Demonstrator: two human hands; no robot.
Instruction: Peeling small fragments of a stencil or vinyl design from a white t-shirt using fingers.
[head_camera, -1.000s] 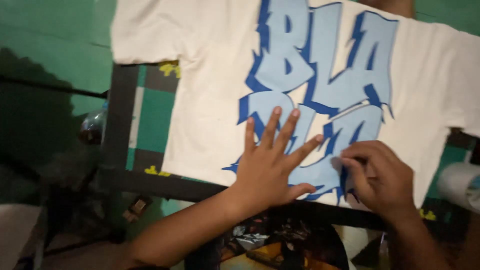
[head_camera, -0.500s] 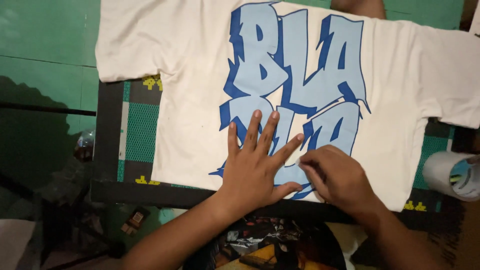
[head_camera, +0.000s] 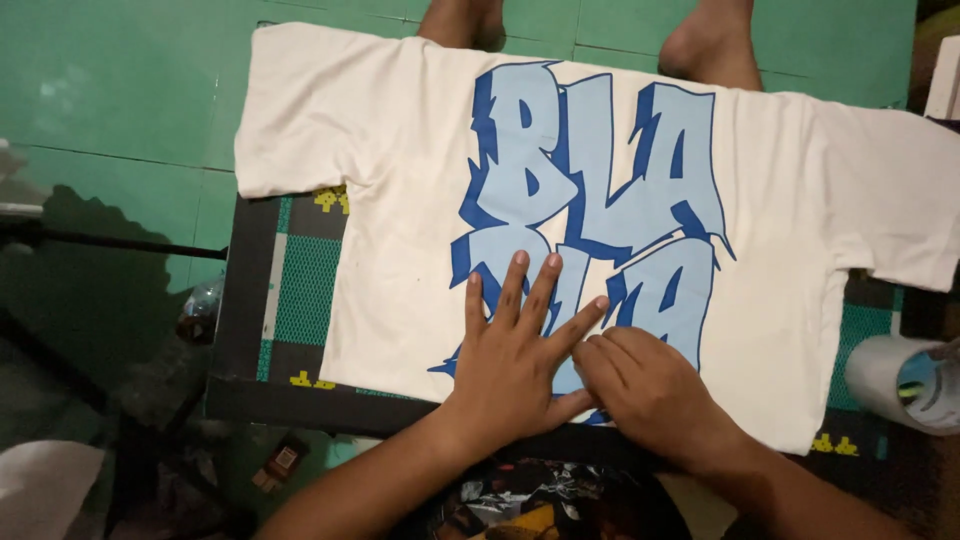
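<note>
One white T-shirt (head_camera: 400, 200), blue lettering, spread flat on dark bench (head_camera: 250, 300). Two hands on print near hem: left hand (head_camera: 515, 360) splayed flat, gripping nothing; right hand (head_camera: 650, 390) curled, fingertips pressing print. Two bare feet beyond far edge. One tape roll (head_camera: 905, 385) at right.

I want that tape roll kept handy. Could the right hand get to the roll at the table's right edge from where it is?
Probably yes: the right hand rests on the shirt, and only flat cloth lies between it and the tape roll.

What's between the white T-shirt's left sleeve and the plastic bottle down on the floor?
In the head view, the dark table edge with its green mat lies between the T-shirt sleeve and the bottle.
</note>
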